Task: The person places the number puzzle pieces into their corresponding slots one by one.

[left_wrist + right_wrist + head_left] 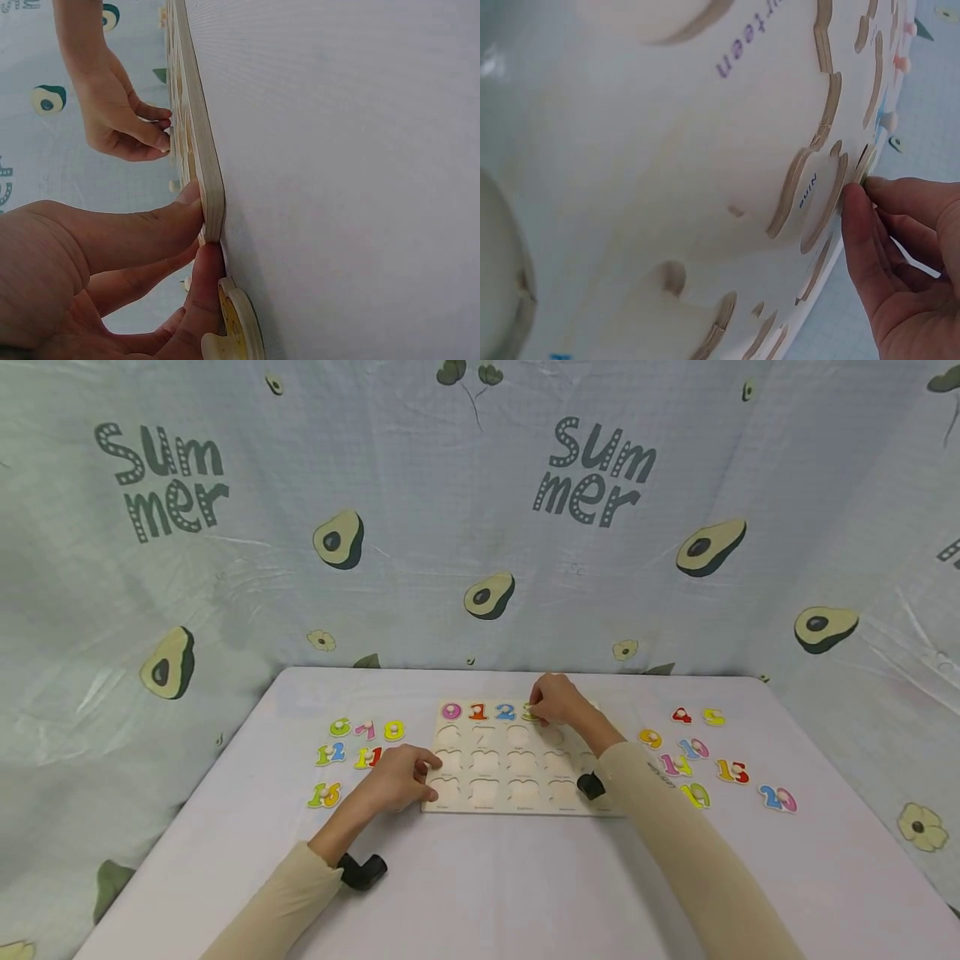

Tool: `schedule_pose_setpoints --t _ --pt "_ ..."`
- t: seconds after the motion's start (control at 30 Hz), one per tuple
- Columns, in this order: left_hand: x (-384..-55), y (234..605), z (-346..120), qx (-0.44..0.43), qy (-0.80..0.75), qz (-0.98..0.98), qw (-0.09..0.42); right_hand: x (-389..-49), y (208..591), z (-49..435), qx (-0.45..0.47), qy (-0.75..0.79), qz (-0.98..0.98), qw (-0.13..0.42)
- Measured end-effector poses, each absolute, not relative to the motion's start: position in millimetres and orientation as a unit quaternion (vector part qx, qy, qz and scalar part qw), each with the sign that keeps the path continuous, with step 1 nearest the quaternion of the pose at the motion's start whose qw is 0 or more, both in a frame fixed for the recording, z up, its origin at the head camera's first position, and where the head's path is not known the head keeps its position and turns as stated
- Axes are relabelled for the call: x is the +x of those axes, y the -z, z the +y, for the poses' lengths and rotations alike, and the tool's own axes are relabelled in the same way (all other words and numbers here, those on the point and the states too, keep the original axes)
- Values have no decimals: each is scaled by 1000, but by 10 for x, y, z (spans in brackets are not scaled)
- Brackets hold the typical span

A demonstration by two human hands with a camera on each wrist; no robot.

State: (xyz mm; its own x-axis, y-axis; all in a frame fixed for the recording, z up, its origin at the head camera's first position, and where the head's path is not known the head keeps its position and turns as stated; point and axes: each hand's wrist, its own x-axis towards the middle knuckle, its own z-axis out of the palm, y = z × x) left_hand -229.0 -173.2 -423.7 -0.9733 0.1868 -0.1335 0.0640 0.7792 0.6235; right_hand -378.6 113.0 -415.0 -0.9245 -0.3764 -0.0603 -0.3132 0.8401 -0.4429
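A wooden number puzzle board point(483, 812) lies on the table, its recesses in rows. At its left edge my left hand point(399, 779) grips the board, thumb and index finger against the corner in the left wrist view. My right hand point(557, 700) reaches over the top row and pinches a yellow-green number 3 piece point(527, 712), mostly hidden by the fingers. Left of that piece, a pink 0 point(452, 712), a red 1 point(477, 712) and a blue 2 point(506, 712) sit in their recesses. In the right wrist view, the fingertips point(855, 196) are beyond the "Nine" recess.
Several knobbed number pieces lie left of the board, among them an orange-yellow 16 point(324, 795). More lie to the right, including a red 4 point(681, 716), an orange 9 point(650, 739) and a 20 point(777, 798). A patterned curtain point(420, 468) hangs behind the white table point(480, 893).
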Motion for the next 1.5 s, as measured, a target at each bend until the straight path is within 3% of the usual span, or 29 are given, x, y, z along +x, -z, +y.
schedule_pose_setpoints --t 1.5 --pt "-2268 4217 -1726 72 -322 939 97 -3774 4167 1122 -184 210 957 77"
